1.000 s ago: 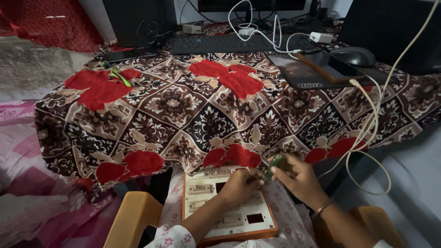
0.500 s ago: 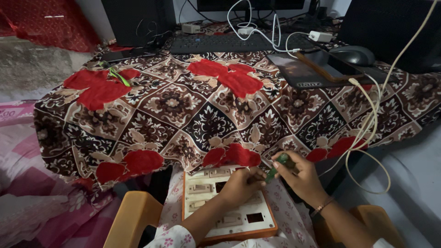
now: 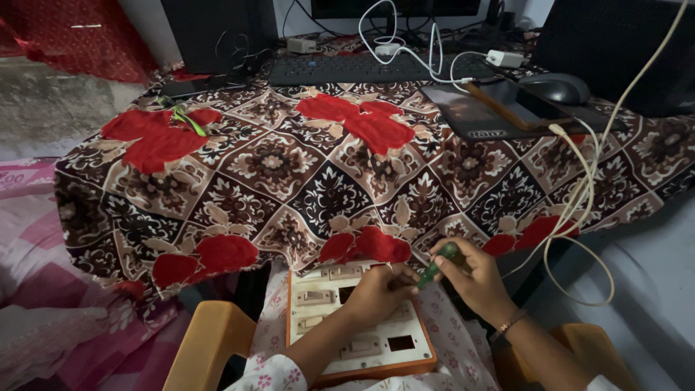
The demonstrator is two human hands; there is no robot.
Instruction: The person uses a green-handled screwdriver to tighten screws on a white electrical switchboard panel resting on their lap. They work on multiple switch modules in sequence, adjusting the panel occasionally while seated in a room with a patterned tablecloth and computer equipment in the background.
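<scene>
A cream switch board with a brown wooden rim lies on my lap, its rocker switches and two square cut-outs facing up. My left hand rests on the board's upper right part, fingers curled against the tip of a green-handled screwdriver. My right hand grips the screwdriver's handle, tilted down and left toward the board. What my left fingers pinch is hidden.
A table under a brown and red floral cloth stands just ahead, its hem hanging over the board's far edge. On it lie a keyboard, a mouse, a phone and white cables. Yellow chair arms flank my lap.
My right hand has lifted the screwdriver handle slightly and shifted a little right. My left hand and the board stay in place.
</scene>
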